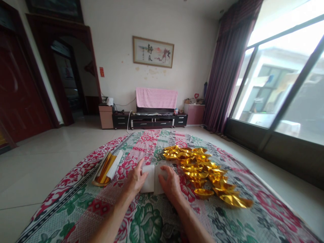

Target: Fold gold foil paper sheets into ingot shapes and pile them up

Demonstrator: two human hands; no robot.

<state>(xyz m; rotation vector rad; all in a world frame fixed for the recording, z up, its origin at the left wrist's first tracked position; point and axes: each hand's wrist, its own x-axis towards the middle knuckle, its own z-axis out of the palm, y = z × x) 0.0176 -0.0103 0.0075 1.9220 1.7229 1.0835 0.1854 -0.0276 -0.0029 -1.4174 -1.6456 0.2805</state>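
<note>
A white sheet of paper (149,180) lies flat on the patterned cloth in front of me, with a crease or edge running down its middle. My left hand (136,179) rests at its left side, thumb and index finger spread apart on it. On the right part sits my right hand (170,180), its fingers bent and a gap showing between thumb and index finger. Both hands touch the paper; neither visibly grips it. Right of them is a cluster of folded gold foil ingots (196,174). Curled gold foil sheets (107,168) with white backs lie to the left.
A floral cloth (145,222) in red, green and grey covers the rounded surface. Beyond it stands a low black cabinet (153,123) with a pink towel (157,98) above. Purple curtains (227,67) and a large window are at right, a dark red door (22,81) at left.
</note>
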